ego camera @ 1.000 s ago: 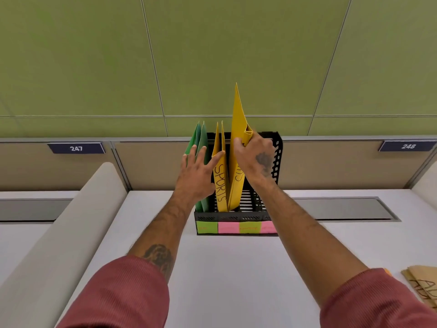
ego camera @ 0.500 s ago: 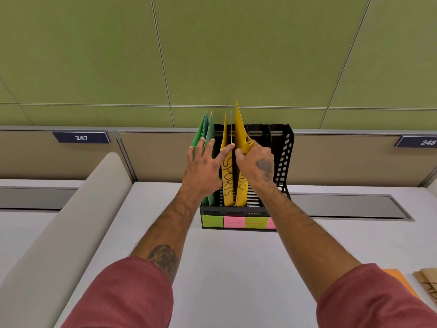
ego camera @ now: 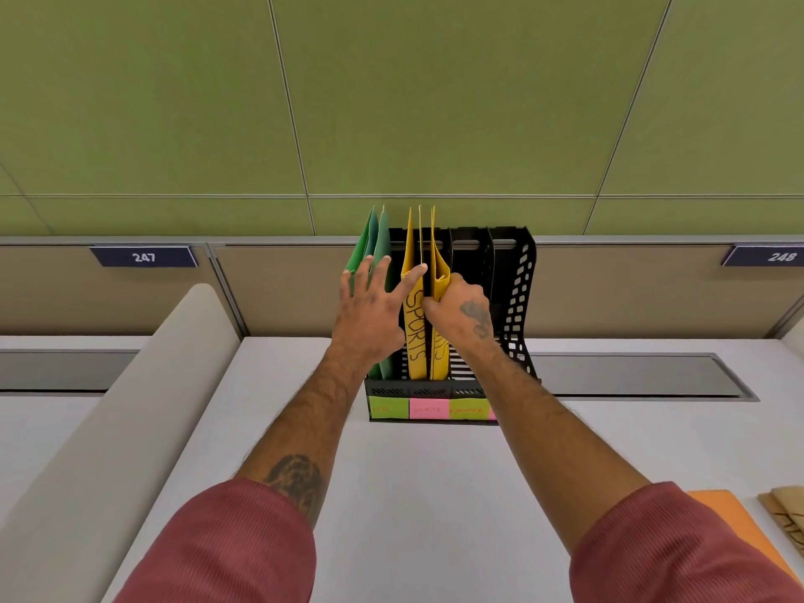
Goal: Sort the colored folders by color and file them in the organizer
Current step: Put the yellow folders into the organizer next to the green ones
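Note:
A black slotted organizer [ego camera: 517, 293] stands at the back of the white desk, with green, pink and yellow sticky labels on its front. Green folders [ego camera: 377, 241] fill its leftmost slot. A yellow folder marked SPORTS [ego camera: 414, 332] stands in the second slot. My left hand [ego camera: 370, 306] lies spread against the green folders, its thumb touching the SPORTS folder. My right hand [ego camera: 461, 309] grips a second yellow folder [ego camera: 439, 258], which stands upright in the same slot beside the first. The two right slots look empty.
An orange folder [ego camera: 735, 533] and a brown folder [ego camera: 787, 515] lie on the desk at the lower right. A beige padded divider [ego camera: 108, 420] runs along the left. Grey recessed trays [ego camera: 631, 376] flank the organizer under a green partition wall.
My right hand has lowered the second yellow folder from high above the organizer down into the slot beside the SPORTS folder. My left hand stayed against the folders.

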Tool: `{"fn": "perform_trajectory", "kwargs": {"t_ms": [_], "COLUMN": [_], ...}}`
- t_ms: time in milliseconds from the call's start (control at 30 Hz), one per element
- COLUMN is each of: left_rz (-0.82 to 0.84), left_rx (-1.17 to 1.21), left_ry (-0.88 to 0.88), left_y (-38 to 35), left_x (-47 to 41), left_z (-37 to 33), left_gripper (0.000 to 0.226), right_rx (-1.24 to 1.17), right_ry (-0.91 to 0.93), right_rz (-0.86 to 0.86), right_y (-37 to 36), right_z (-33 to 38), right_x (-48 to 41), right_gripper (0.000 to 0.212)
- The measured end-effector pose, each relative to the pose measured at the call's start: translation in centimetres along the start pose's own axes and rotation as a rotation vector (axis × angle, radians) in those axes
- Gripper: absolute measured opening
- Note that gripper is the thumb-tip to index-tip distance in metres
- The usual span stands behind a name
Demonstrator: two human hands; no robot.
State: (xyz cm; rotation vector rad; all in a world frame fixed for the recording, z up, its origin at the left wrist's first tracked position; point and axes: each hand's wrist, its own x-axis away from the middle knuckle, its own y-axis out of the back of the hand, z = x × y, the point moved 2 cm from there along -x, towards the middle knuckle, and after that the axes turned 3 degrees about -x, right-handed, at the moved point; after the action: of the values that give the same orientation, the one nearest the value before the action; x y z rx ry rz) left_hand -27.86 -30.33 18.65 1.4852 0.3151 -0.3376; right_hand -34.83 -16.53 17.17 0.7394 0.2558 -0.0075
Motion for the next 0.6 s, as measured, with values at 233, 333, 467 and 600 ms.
{"fn": "perform_trajectory", "kwargs": {"t_ms": [233, 333, 467, 600], "left_rz": [0.042, 0.028, 0.024, 0.055], "left_rx": [0.035, -0.003, -0.021, -0.023], "left_ry": [-0.006, 0.008, 0.026, 0.052], "left_y": [0.5, 0.4, 0.0, -0.9], "left_x": [0.9, 2.5, 5.8, 9.8], "left_z": [-0.5, -0.8, -1.4, -2.3], "left_gripper": [0.113, 0.118, 0.114, 0.104], "right_rx": [0.022, 0.069, 0.147, 0.247], "right_ry": [-0.037, -0.034, 0.041, 0.065], "right_rz": [0.192, 0.226, 0.228, 0.311], "right_y": [1.1, 1.8, 2.5, 2.5], "right_z": [-1.3, -2.2, -3.7, -5.8], "right_x": [1.8, 3.9, 7.9, 12.3], "right_gripper": [0.068, 0.064, 0.070, 0.092]}}
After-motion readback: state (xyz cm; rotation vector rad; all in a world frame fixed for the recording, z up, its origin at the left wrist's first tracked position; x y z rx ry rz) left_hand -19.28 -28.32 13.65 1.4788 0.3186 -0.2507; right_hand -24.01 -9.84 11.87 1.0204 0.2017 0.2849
